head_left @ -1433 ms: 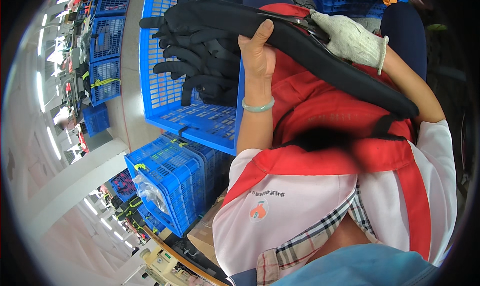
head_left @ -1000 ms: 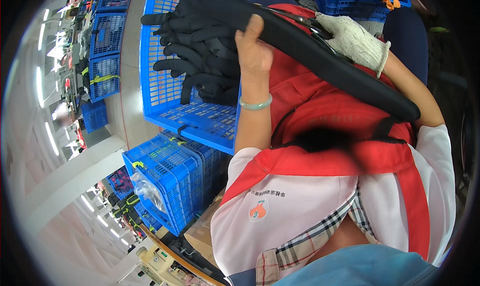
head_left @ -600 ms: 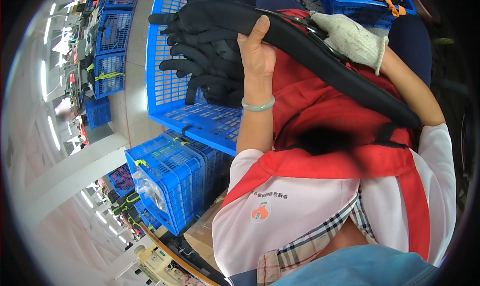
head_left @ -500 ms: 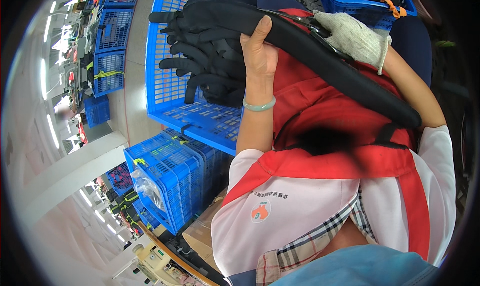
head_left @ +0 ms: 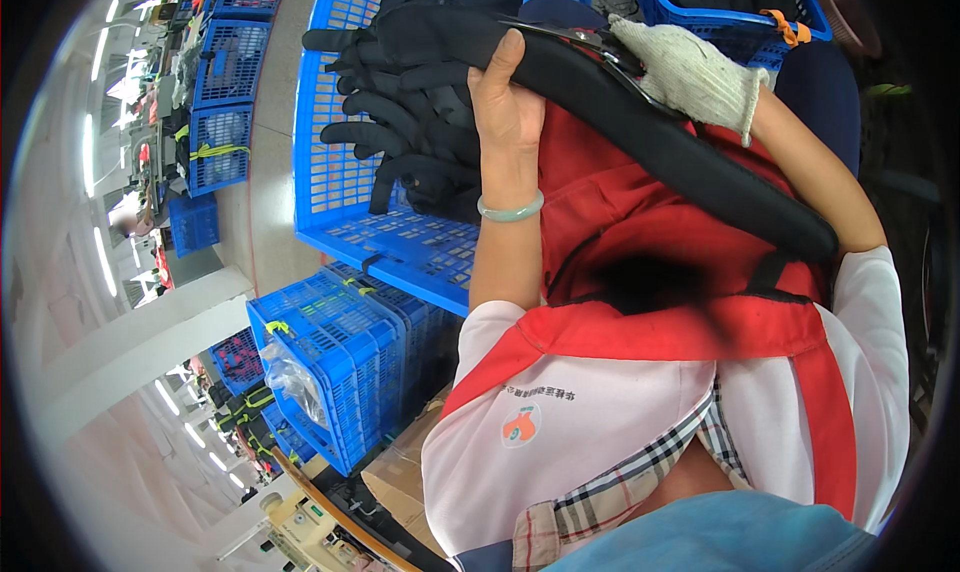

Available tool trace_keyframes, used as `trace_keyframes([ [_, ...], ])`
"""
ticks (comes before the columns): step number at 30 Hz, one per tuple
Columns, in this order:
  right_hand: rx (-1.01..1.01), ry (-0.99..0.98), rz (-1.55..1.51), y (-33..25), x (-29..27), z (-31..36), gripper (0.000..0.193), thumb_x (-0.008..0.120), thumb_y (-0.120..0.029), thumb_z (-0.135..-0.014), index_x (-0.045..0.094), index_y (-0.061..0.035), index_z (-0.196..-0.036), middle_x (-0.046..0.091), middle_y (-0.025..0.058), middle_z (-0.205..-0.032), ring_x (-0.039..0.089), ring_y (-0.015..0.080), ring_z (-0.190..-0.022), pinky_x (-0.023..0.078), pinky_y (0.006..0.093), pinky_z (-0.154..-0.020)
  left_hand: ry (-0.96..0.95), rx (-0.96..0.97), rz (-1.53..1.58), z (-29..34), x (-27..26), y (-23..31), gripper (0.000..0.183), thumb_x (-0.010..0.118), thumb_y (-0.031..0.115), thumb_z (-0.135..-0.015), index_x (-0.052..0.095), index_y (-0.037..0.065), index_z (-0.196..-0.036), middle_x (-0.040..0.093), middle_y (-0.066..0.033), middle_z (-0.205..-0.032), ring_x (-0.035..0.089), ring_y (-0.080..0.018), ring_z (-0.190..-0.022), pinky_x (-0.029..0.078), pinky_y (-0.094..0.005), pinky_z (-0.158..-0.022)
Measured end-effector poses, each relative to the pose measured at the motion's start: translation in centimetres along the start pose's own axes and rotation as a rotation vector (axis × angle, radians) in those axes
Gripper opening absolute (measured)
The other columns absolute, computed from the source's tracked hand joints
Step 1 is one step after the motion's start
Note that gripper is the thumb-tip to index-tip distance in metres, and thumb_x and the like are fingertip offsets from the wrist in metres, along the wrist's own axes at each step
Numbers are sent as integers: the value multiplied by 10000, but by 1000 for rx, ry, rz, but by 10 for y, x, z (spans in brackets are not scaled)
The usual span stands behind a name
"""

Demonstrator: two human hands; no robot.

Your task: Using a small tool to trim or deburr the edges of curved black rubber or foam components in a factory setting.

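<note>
A long, padded black strip runs from the upper left across my lap to my right forearm. My left hand, bare with a pale bangle at the wrist, grips it near its upper part, thumb on top. In a white knitted glove, my right hand is closed around a pair of scissors. Their blades point left and lie along the strip's far edge, just beyond my left thumb. The gloved fingers and part of the handles are hidden.
At the far left of my lap, a blue crate holds a heap of black padded strips. Another blue crate with dark pieces stands at the far right. Stacked blue crates are at my left. A red apron covers my lap.
My gloved hand and the scissors have shifted left along the strip's edge. My left hand and the strip have moved slightly left.
</note>
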State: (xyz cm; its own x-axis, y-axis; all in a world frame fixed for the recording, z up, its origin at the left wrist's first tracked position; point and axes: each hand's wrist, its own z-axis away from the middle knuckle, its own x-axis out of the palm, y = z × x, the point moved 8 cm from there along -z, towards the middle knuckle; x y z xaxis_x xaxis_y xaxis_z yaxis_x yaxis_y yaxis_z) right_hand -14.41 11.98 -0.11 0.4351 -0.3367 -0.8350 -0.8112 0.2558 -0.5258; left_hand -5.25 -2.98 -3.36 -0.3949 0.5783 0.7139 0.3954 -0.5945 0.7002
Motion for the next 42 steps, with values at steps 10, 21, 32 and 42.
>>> trace_keyframes([
  [10,-33,-93,-64,15,21,-13,527,617,-118,-803,460,2,-1291,632,252,-930,624,388,-910,502,432,-762,34,-2,42,1,-3,-4,237,729,43,-793,638,53,-1011,659,-52,-965,636,-197,-914,521,-357,-876],
  [21,-111,-128,30,6,10,-13,636,674,-215,-777,446,24,-1320,633,242,-910,635,360,-852,507,403,-732,-5,-8,68,4,-1,-5,250,735,68,-797,640,53,-1027,665,-65,-975,643,-213,-908,526,-364,-870],
  [32,-94,-42,-135,10,19,-16,411,602,-147,-820,536,25,-1188,632,248,-958,622,387,-903,495,425,-787,-21,3,44,1,-7,-9,247,700,134,-843,628,10,-1044,663,-109,-1021,636,-258,-968,503,-418,-921],
  [42,232,-143,-1515,139,102,10,317,532,-212,-939,577,20,-1150,675,115,-998,643,228,-893,502,322,-803,127,12,198,-23,-20,-13,335,698,203,-845,608,-2,-1093,639,-140,-1093,598,-291,-1045,460,-453,-973],
])
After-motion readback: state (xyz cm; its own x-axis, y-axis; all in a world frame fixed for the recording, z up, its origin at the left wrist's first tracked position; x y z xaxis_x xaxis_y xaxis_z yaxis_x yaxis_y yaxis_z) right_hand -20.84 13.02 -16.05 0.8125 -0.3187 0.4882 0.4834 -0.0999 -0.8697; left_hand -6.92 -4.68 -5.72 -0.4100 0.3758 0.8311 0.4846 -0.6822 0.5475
